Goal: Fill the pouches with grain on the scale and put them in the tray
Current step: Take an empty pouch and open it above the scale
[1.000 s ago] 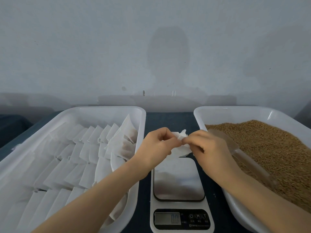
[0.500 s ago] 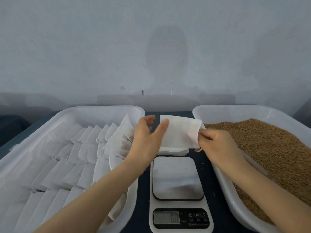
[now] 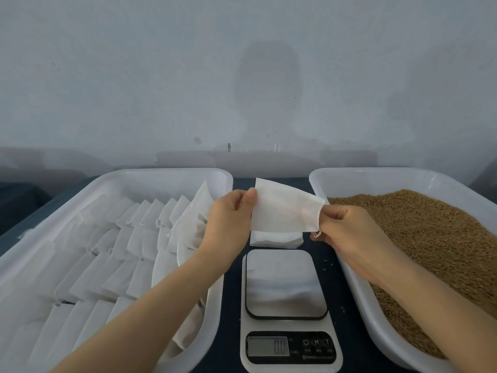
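I hold a flat white pouch [image 3: 282,211] in the air behind the scale [image 3: 286,284], stretched between both hands. My left hand [image 3: 228,219] pinches its left edge with thumb and fingers. My right hand [image 3: 347,235] grips its right end, where a drawstring loop hangs out. The scale's steel plate is bare and its display reads zero. Brown grain [image 3: 419,238] fills the white tray [image 3: 349,179] on the right. The white tray [image 3: 161,176] on the left holds several rows of white pouches [image 3: 121,251].
A small stack of spare white pouches [image 3: 274,239] lies on the dark table just behind the scale. A few loose grains [image 3: 325,265] lie on the table beside the scale. A pale wall rises right behind the trays.
The crumpled pouch pinched between both hands has been unfolded and pulled flat. My hands moved apart, and my left hand went from open fingers against the pouch to pinching its edge.
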Demonstrator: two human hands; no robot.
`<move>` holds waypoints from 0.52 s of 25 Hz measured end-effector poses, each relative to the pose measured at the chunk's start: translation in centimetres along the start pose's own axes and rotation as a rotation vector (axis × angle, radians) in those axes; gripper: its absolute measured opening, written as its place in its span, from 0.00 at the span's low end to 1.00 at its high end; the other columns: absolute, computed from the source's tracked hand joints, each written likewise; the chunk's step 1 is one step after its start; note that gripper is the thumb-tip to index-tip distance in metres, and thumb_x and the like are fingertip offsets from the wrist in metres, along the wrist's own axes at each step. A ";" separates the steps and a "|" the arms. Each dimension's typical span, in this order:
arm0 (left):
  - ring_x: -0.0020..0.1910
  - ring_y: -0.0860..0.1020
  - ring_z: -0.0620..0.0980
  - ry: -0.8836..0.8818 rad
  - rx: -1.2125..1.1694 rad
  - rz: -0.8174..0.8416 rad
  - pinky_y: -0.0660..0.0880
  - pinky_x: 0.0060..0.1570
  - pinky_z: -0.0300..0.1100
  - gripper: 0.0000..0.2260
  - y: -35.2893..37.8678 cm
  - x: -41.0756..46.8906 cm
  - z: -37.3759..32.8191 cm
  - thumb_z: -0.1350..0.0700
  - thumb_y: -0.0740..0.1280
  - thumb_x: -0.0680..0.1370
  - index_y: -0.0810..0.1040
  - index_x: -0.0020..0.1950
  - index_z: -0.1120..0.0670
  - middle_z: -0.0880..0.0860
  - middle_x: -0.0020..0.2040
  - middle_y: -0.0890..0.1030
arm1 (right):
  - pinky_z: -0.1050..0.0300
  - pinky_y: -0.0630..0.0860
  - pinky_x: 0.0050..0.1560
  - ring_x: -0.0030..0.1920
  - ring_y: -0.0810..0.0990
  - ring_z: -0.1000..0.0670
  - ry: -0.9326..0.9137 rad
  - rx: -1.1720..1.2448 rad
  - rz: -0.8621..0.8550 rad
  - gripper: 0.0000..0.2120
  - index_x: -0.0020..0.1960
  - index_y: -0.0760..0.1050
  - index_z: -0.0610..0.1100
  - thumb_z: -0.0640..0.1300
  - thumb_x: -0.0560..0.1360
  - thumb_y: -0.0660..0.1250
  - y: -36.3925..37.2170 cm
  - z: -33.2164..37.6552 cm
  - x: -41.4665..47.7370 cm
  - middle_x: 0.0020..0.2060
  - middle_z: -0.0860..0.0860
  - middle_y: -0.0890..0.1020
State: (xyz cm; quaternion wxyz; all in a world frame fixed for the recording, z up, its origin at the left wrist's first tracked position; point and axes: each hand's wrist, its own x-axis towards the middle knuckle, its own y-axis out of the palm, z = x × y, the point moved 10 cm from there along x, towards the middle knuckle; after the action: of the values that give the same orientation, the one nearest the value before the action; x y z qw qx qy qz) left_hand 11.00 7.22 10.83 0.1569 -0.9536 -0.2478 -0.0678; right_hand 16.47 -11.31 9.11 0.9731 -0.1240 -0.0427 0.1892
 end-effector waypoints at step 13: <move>0.58 0.77 0.55 0.732 0.720 0.053 0.66 0.64 0.63 0.24 4.0 -3.3 -4.6 0.46 0.77 0.67 0.78 0.58 0.54 0.50 0.53 0.80 | 0.62 0.70 0.36 0.34 0.79 0.57 -0.024 -0.266 0.042 0.09 0.39 0.82 0.53 0.51 0.74 0.66 0.9 0.5 -0.8 0.33 0.52 0.83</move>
State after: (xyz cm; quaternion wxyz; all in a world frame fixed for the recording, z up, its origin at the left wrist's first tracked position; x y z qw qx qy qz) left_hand 9.88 0.92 13.46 0.5536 -0.7589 -0.1601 -0.3034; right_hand 15.30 -10.67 9.27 0.9434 -0.2504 -0.0764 0.2038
